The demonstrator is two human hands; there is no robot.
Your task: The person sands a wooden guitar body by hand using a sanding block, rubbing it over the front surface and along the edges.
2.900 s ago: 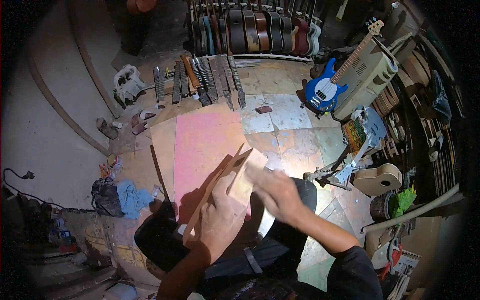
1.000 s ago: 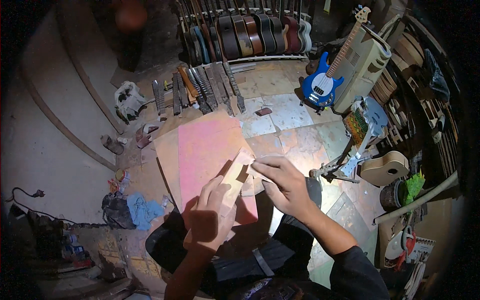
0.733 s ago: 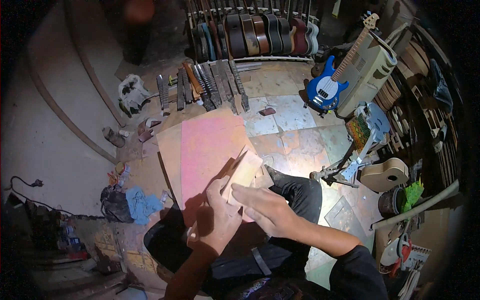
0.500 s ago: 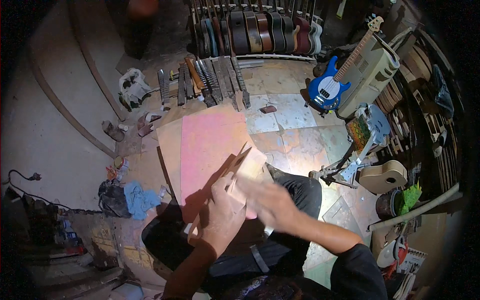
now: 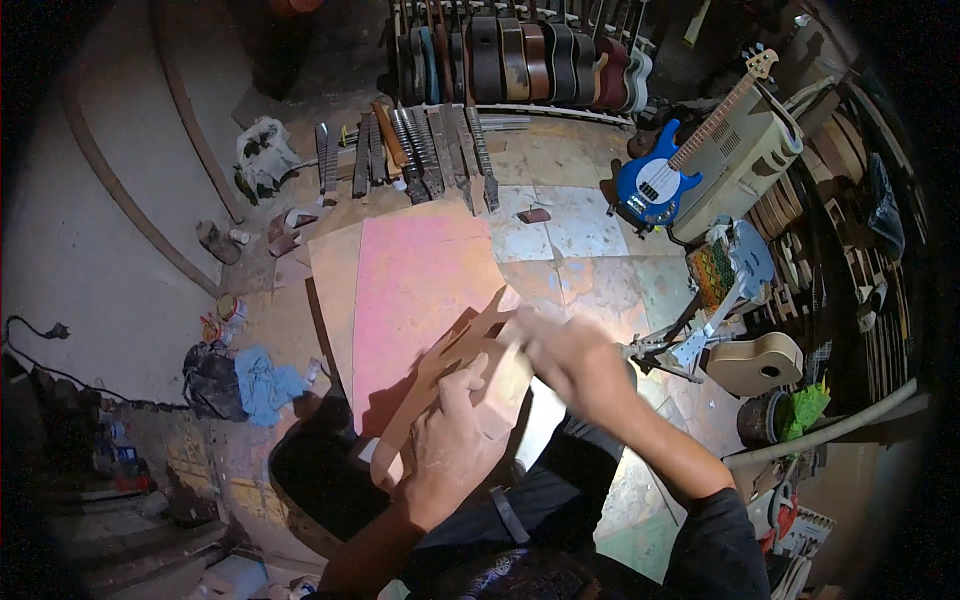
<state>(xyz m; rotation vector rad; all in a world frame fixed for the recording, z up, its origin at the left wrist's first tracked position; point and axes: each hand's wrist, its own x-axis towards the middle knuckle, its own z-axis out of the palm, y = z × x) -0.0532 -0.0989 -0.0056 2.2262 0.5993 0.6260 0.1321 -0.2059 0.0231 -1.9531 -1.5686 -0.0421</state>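
Observation:
My left hand (image 5: pixel 455 435) is wrapped around a long, pale wooden piece (image 5: pixel 510 385) held tilted above my lap, its far end pointing away from me. The piece looks shaped, with a notch near the far end and a thicker, lighter part on the right. At that far right edge is my right hand (image 5: pixel 570 360), its fingers smeared by motion. Whether it holds anything is too blurred to make out. Beneath the work lies a large flat board (image 5: pixel 430 265) with a pink face.
Several guitar necks (image 5: pixel 410 150) lie beyond the board, before a row of guitars (image 5: pixel 535 65). At right stand a blue bass guitar (image 5: pixel 655 185), a folding stand (image 5: pixel 690 345) and an acoustic guitar body (image 5: pixel 735 362). A blue cloth (image 5: pixel 265 385) and black bag (image 5: pixel 213 380) sit at left.
My right hand has moved up and to the right along the wooden piece's edge. The wooden piece has turned slightly, showing more of its flat left side, and my left hand still grips it.

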